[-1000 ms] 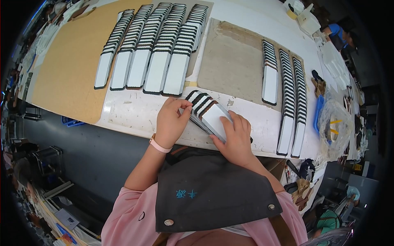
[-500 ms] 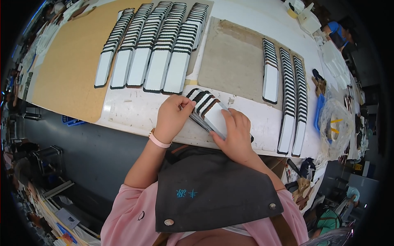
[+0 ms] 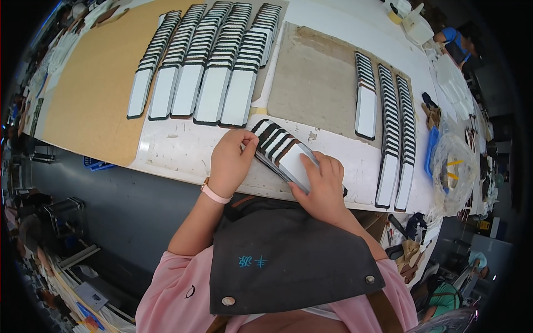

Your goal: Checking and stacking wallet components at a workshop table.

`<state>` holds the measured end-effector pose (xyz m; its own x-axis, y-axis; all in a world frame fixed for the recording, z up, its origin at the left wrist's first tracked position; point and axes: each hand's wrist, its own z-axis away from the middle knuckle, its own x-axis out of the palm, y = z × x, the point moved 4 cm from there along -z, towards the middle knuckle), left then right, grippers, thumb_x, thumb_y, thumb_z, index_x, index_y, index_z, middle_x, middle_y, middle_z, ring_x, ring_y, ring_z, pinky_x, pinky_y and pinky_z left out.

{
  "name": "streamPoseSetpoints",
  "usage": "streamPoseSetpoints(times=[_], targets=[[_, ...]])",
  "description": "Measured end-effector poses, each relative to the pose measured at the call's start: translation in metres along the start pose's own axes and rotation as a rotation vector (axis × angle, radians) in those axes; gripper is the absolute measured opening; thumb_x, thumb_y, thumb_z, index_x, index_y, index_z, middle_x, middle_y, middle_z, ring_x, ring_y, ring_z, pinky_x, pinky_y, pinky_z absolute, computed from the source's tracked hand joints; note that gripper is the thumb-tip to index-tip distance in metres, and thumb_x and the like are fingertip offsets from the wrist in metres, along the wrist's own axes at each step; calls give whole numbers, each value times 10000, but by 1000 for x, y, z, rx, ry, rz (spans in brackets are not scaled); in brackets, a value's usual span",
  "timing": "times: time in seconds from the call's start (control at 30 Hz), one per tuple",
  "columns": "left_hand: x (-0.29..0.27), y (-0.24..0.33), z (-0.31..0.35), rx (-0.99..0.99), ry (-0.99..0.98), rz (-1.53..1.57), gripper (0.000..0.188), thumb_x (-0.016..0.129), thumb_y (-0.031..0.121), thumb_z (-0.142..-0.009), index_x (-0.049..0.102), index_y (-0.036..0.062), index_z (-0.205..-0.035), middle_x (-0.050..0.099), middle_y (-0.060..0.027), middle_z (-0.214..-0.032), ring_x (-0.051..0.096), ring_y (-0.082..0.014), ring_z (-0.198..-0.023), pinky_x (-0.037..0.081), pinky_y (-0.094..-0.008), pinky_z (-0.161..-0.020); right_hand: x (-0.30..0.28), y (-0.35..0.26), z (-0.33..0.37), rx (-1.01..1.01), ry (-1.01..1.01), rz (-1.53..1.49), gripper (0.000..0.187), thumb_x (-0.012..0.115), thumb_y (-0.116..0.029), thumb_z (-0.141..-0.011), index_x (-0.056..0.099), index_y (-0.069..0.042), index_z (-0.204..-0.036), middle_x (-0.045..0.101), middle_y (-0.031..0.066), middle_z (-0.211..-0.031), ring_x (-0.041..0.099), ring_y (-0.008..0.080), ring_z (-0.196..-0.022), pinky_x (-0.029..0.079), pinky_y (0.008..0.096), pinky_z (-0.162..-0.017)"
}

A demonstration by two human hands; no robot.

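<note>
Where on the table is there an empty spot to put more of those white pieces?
The brown board is bare left of the five long rows. The grey mat is bare between those rows and the three rows on the right. It is crowded at the near edge, where the left hand and right hand rest on a fanned stack.

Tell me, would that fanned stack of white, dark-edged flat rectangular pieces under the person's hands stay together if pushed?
Probably not: the fanned stack of white, dark-edged flat pieces lies overlapped like shingles, so a push would likely slide them apart. Each piece looks thin and stiff, probably light. The left hand and right hand both press on it, perhaps to steady it.
</note>
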<state>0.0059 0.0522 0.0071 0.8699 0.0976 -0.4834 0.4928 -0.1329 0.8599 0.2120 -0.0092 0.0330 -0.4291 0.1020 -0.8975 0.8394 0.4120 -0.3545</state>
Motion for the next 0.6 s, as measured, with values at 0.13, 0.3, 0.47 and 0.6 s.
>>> streamPoseSetpoints(times=[0.13,0.3,0.47,0.6], targets=[[-3,-4,-2,-33,-33,-27,86,653,79,-860,672,11,-910,632,-111,-824,585,-256,-668,471,-348,-634,-1,-1,-1,18,-24,30,638,797,-214,-696,561,-13,-1253,499,212,-1259,458,381,-1143,342,478,-989],[-3,-2,-2,-109,-63,18,114,677,100,-868,679,8,-934,654,-63,-836,514,-135,-623,442,-268,-597,-2,0,1,37,-41,40,641,798,-223,-696,562,-17,-1255,494,209,-1268,450,381,-1150,338,481,-994],[0,-4,0,-55,-81,-43,131,692,124,-856,677,6,-910,648,-65,-816,525,-141,-644,446,-275,-603,-3,0,0,16,-32,22,635,789,-207,-690,554,9,-1239,486,236,-1237,458,389,-1094,326,520,-981],[0,0,0,-28,-90,-96,149,701,146,-850,675,4,-884,641,-76,-802,550,-155,-664,451,-286,-609,-3,-1,1,17,-35,27,638,787,-207,-692,546,1,-1245,479,235,-1243,455,392,-1101,327,523,-983]])
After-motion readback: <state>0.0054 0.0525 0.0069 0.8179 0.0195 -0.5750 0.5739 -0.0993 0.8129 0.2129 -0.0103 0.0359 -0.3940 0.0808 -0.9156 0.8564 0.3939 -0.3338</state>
